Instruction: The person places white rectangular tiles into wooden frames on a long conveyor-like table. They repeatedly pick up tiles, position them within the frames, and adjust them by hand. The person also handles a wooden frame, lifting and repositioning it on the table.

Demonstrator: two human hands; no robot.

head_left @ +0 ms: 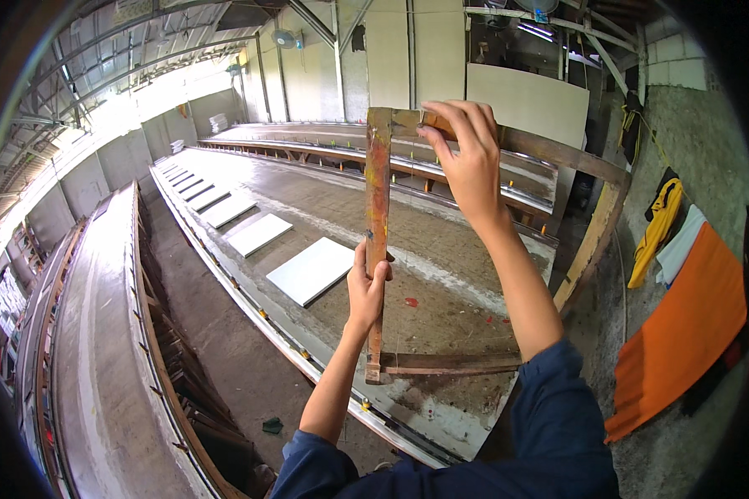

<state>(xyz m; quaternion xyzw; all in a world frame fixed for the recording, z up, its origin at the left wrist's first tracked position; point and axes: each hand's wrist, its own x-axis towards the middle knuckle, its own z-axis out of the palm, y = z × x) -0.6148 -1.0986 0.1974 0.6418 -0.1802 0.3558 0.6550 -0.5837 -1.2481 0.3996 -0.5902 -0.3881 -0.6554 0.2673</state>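
A stained wooden frame (378, 170), smeared with yellow and red, stands up in front of me above the near end of a long table (466, 416). My left hand (368, 287) is closed round its left bar, below the middle. At the top bar, close to the upper left corner, my right hand (468, 154) is raised with thumb and fingers pinched on the wood. Through the frame the tabletop shows; whether a fine mesh is stretched across it, I cannot tell. Left of my left hand, a white flat panel (310, 271) lies on the table.
More white panels (259, 234) run in a row up the table. A second long table (100, 333) stands left, across an aisle (216, 316). Behind is another long table (308, 137). Orange cloth (682, 333) and a yellow cloth (657, 229) hang at the right wall.
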